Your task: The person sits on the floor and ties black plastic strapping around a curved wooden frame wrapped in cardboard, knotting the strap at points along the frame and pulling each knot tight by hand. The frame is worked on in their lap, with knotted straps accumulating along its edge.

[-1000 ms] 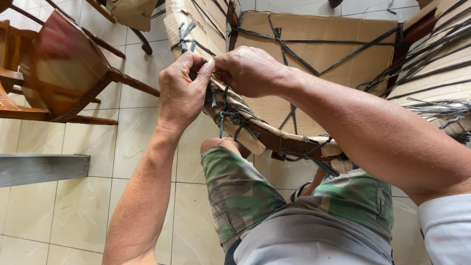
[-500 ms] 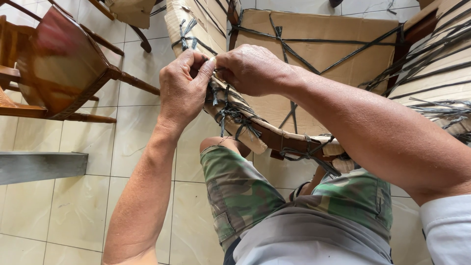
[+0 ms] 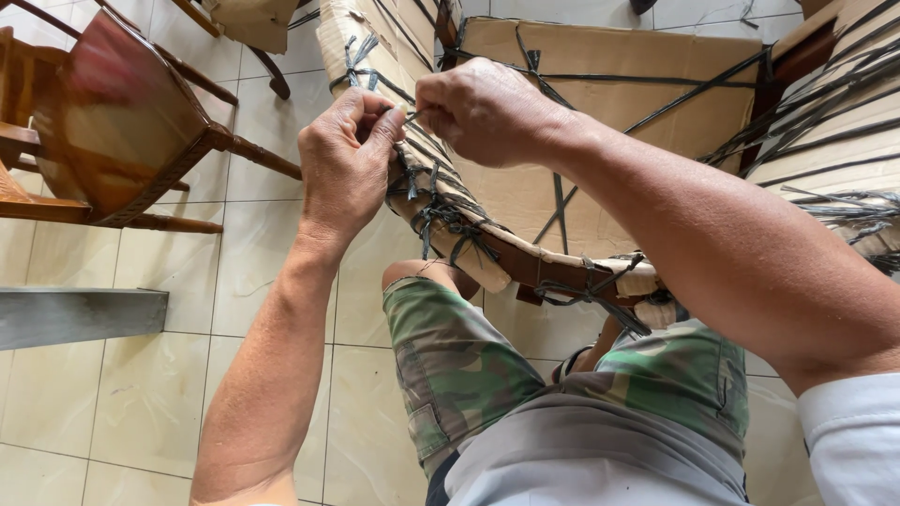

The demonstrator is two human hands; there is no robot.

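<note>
Cardboard-wrapped chair frame (image 3: 600,150), lashed with black plastic strapping (image 3: 441,215), propped across knees in camouflage shorts (image 3: 459,365) and filling the upper middle of the view. Left hand (image 3: 345,159) and right hand (image 3: 483,111) drawn close together over the padded rail, fingertips almost touching, both pinching a thin strand of strapping right at the wrapped edge. Knotted straps hanging just below the hands, loose ends trailing toward the knee. Open room mostly on the left: pale tiled floor (image 3: 141,394) between the left forearm and a grey metal bar (image 3: 80,314) lying flat near the frame's left border. Bare wooden chair (image 3: 112,122) tipped on its side at upper left, well apart from the hands, legs pointing toward the wrapped frame. Little room on the right, taken up by the right forearm and a second strapped cardboard bundle (image 3: 834,122) cut off at the edge. Hard to make out: the strand itself between the fingers, whether tied or loose; lower part of the wrapped frame hidden behind the legs; another wrapped piece (image 3: 248,19) at the top clipped by the border.
</note>
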